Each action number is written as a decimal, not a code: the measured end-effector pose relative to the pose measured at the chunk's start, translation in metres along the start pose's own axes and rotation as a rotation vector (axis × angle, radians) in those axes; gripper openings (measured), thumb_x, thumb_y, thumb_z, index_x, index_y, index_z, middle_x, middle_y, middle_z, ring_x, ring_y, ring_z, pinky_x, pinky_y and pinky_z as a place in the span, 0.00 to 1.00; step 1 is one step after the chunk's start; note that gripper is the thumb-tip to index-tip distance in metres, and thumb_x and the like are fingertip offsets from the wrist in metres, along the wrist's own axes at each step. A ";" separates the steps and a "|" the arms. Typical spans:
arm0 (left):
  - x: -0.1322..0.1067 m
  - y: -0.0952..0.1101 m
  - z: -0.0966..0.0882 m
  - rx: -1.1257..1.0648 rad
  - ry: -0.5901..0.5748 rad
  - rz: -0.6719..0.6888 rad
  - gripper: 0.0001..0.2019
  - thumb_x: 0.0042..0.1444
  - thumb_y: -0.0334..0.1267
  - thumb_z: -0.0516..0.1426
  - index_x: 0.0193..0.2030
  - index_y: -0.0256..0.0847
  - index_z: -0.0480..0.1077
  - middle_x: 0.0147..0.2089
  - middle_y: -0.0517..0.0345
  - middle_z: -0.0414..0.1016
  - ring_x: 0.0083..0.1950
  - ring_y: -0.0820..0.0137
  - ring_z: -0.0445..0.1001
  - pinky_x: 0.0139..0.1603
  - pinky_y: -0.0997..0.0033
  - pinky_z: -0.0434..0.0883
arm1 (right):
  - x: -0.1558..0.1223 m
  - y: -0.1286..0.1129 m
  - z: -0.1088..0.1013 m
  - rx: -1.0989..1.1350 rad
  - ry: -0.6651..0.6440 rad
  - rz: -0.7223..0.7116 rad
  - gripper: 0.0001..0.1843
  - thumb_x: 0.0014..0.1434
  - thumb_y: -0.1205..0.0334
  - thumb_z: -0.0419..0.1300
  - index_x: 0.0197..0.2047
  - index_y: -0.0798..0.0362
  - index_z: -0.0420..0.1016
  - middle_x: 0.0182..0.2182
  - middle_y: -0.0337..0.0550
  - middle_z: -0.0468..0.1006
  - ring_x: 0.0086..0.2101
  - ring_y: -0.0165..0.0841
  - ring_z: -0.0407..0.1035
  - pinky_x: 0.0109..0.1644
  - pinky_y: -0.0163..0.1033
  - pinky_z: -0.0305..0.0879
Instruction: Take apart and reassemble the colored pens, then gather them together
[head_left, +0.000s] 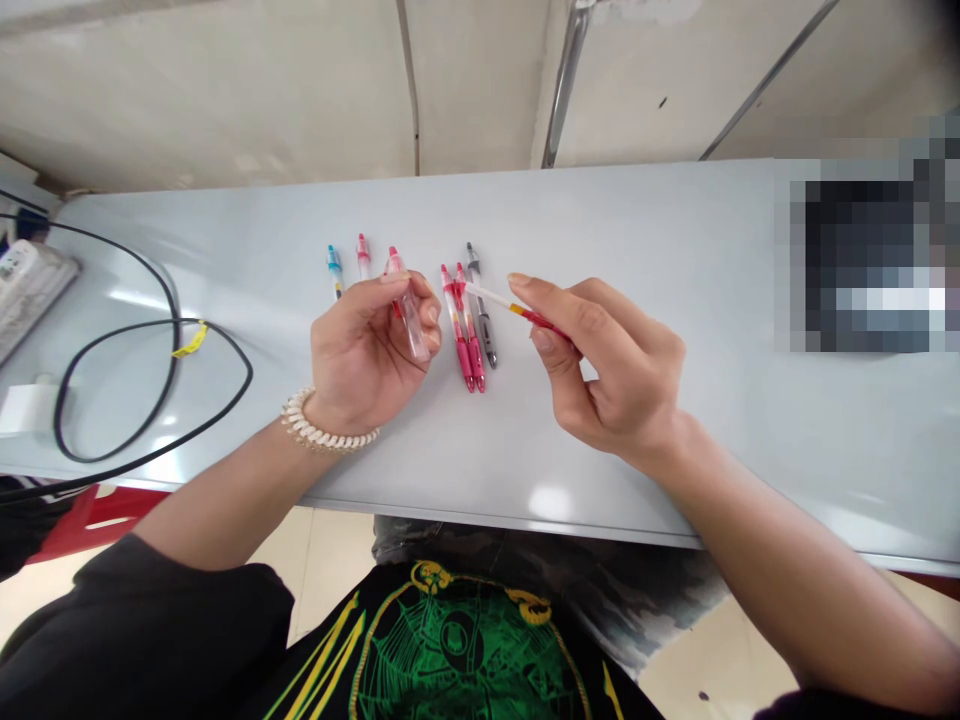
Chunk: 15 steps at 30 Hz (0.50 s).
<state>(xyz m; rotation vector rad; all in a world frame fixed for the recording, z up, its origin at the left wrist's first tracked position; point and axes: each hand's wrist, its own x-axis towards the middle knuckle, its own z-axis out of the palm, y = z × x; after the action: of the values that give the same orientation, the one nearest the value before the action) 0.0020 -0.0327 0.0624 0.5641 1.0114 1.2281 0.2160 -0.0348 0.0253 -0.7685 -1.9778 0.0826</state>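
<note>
My left hand [375,345], with a pale coiled band on its wrist, is closed around a clear pen barrel [412,325] with a pink top. Between the thumb and fingers of my right hand [611,365] is a slim pen refill [499,300], white at its free end, then yellow and red; its other end is hidden by the fingers. The refill points left toward the barrel and stays apart from it. Two pink pens [465,340] and a grey pen [484,310] lie side by side on the table between my hands.
Behind my left hand lie a blue-topped pen [334,262] and a pink-topped pen [363,250], partly covered. A looped black cable [251,365] with a yellow tag, a power strip [34,290] and a white adapter [28,408] are at the left. A blurred dark object [862,270] stands right.
</note>
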 end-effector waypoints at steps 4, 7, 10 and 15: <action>-0.002 0.005 0.009 -0.028 0.063 -0.039 0.17 0.64 0.32 0.54 0.24 0.37 0.76 0.21 0.58 0.70 0.18 0.80 0.68 0.21 0.83 0.70 | -0.001 0.001 -0.002 -0.029 -0.047 -0.009 0.27 0.70 0.77 0.49 0.65 0.47 0.73 0.36 0.38 0.74 0.30 0.27 0.68 0.32 0.33 0.68; -0.004 0.009 0.014 -0.039 0.099 -0.067 0.21 0.65 0.30 0.49 0.22 0.35 0.76 0.20 0.57 0.69 0.16 0.79 0.67 0.18 0.83 0.69 | -0.002 0.001 -0.003 -0.036 -0.079 0.004 0.25 0.71 0.76 0.50 0.63 0.47 0.74 0.37 0.39 0.76 0.32 0.27 0.69 0.33 0.33 0.68; -0.003 0.009 0.015 -0.047 0.102 -0.065 0.22 0.65 0.29 0.48 0.23 0.34 0.76 0.20 0.56 0.70 0.16 0.79 0.67 0.18 0.83 0.70 | -0.002 0.001 -0.003 -0.034 -0.103 0.028 0.22 0.72 0.75 0.50 0.62 0.48 0.75 0.38 0.41 0.77 0.32 0.27 0.70 0.34 0.34 0.69; -0.001 0.003 0.007 -0.071 0.006 -0.016 0.14 0.58 0.33 0.56 0.25 0.35 0.79 0.21 0.58 0.72 0.18 0.81 0.68 0.21 0.86 0.73 | -0.002 0.001 -0.001 0.008 -0.050 0.007 0.20 0.71 0.75 0.51 0.58 0.52 0.77 0.37 0.41 0.78 0.31 0.27 0.71 0.32 0.34 0.68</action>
<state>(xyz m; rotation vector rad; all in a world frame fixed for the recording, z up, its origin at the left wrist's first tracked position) 0.0061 -0.0316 0.0685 0.4960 0.9717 1.2475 0.2178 -0.0349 0.0240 -0.7747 -2.0211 0.1152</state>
